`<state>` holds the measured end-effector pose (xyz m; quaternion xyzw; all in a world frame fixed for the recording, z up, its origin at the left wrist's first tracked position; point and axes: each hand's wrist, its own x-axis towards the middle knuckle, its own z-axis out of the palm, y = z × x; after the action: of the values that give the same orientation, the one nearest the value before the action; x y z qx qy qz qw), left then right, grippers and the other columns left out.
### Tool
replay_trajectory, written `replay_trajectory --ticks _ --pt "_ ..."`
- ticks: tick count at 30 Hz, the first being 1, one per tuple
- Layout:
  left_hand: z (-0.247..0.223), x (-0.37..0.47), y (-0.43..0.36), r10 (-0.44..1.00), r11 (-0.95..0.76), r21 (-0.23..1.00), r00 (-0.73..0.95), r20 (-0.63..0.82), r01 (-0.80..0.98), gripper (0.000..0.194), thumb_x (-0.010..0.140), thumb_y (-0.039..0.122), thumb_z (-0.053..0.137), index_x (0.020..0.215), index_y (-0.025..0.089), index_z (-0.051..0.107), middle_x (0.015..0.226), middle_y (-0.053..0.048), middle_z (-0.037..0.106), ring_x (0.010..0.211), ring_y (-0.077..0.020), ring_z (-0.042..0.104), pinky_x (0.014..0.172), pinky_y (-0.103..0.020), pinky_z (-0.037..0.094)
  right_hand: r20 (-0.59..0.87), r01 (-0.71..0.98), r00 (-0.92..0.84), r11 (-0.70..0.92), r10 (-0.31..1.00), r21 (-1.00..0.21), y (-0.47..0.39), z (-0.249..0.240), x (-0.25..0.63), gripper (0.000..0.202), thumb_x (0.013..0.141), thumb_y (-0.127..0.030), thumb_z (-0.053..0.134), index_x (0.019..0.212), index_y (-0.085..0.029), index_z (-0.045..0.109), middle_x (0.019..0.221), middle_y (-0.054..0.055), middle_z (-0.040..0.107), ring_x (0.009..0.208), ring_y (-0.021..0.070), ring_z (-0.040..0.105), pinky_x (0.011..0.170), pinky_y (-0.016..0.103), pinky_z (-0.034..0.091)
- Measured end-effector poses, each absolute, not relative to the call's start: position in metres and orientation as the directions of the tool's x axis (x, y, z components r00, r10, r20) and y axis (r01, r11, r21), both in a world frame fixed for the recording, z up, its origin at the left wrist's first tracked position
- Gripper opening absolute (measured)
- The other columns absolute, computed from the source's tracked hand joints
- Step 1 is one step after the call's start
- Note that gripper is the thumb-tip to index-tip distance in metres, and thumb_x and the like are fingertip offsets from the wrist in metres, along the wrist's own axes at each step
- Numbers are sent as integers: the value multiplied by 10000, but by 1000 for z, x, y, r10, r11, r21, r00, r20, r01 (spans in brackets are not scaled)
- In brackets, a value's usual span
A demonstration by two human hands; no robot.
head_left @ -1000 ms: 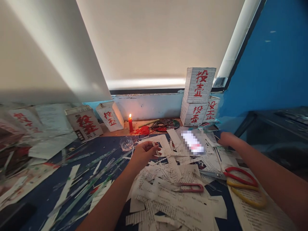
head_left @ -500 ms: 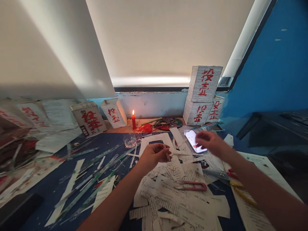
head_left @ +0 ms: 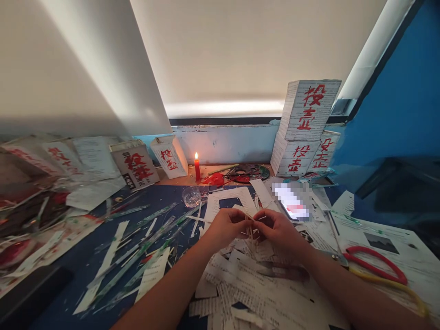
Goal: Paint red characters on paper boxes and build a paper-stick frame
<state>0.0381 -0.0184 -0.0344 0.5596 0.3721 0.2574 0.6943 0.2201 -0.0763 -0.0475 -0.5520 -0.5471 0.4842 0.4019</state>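
Observation:
My left hand (head_left: pixel 225 227) and my right hand (head_left: pixel 277 229) meet above the heap of cut paper, fingertips almost touching. Between them is a thin pale strip (head_left: pixel 244 211), pinched by both; it looks like paper, though the fingers partly cover it. Printed paper scraps (head_left: pixel 254 279) lie below. A pair of thread snips (head_left: pixel 282 270) rests on them, partly behind my right wrist. Just past my right hand lies a lit phone (head_left: pixel 292 204), its screen blurred out. Scissors (head_left: pixel 376 263) with red and yellow handles lie beside my right forearm.
A burning red candle (head_left: pixel 197 170) stands on the back ledge. Near it is a clear glass dish (head_left: pixel 191 197). White boxes with red characters (head_left: pixel 311 110) are stacked at back right, with more boxes (head_left: pixel 170 158) at left. Green-tinted clear strips (head_left: pixel 137 252) litter the left side.
My right hand has moved left from over the phone to join my left hand at the strip. The view has shifted slightly, and the scissors now show more.

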Motion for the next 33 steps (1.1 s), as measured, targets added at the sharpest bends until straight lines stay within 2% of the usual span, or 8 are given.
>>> replay_trajectory --ticks 3,7,9,13,18,27,33 --pt "-34 37 -14 810 190 978 548 -208 89 178 730 308 802 786 160 720 769 -60 745 718 -183 710 694 -317 598 -90 256 9 -89 996 -963 -78 -46 222 260 897 -462 621 931 -204 611 829 38 747 691 184 743 613 292 578" --pt "-30 35 -10 909 88 996 406 -92 29 199 726 318 805 772 156 698 713 -32 712 655 -159 680 638 -284 591 -50 508 37 -62 998 -859 -84 -39 228 236 920 -435 586 857 -216 647 698 16 728 495 145 659 470 251 473" --pt "-28 35 -10 934 52 999 355 -47 -5 221 724 332 812 749 156 680 719 -27 710 657 -158 678 647 -291 601 -49 571 8 -45 999 -820 -88 -35 230 257 907 -462 608 879 -219 687 655 14 719 437 136 608 436 251 433" --pt "-24 38 -15 926 68 994 377 -32 -82 252 725 339 825 833 150 698 753 -31 721 701 -176 697 718 -341 622 -39 512 -75 5 996 -859 -92 -30 226 328 879 -523 638 975 -225 737 677 16 718 484 136 587 443 244 426" --pt "-24 42 -23 877 147 982 475 -75 -118 293 723 355 838 893 144 725 788 -46 738 709 -186 705 744 -367 618 -12 407 -120 38 993 -913 -93 -29 220 268 898 -455 622 880 -220 748 745 10 704 526 128 603 501 247 467" --pt "-27 41 -25 826 130 992 554 -106 -4 220 763 387 790 847 184 804 873 -86 788 835 -237 718 863 -367 546 44 458 -61 67 997 -886 -90 -33 217 256 895 -459 630 904 -256 785 615 -11 680 534 157 626 516 258 458" --pt "-28 44 -27 807 158 987 580 -110 -33 229 771 375 787 844 158 805 827 -89 782 771 -208 706 785 -320 547 35 437 -82 67 996 -897 -90 -32 213 202 896 -372 622 851 -222 750 668 -6 681 571 149 613 534 254 462"
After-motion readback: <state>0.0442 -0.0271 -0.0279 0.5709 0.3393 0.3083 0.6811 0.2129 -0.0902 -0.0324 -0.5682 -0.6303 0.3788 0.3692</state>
